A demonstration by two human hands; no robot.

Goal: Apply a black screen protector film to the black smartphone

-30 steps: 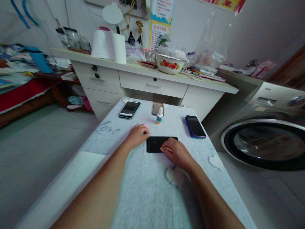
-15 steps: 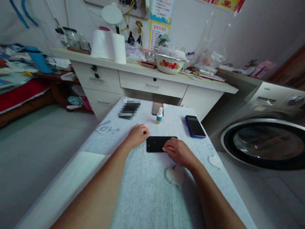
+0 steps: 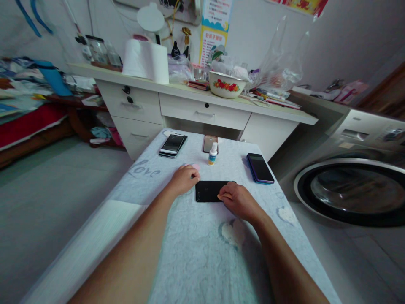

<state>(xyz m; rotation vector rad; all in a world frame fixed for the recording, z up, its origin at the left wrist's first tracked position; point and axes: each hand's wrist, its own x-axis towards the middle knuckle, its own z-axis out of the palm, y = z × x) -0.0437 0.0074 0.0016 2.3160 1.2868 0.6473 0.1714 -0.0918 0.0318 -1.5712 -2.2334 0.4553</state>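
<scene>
A black smartphone [image 3: 207,192] lies back up, crosswise on the cloth-covered table. My left hand [image 3: 184,179] is closed at its left end, fingers curled against the upper corner. Over the phone's right part, my right hand [image 3: 238,200] is closed in a pinch on a small orange pad [image 3: 220,196], which touches the phone's back; most of the pad is hidden by the fingers. Just beyond my left hand, a pink round thing [image 3: 195,166] is partly covered. A small white spray bottle [image 3: 212,154] with a blue and yellow label stands upright behind the phone.
Stacked phones [image 3: 172,144] lie at the far left, another stack [image 3: 260,168] at the right. One more phone [image 3: 209,143] is behind the bottle. A white desk [image 3: 186,101] bearing a flowered bowl [image 3: 226,86] stands beyond; a washing machine [image 3: 354,139] is at right.
My hands and the black phone keep almost the same places. The view has shifted slightly. The stacked phones at the far left, blurred out before, now show clearly.
</scene>
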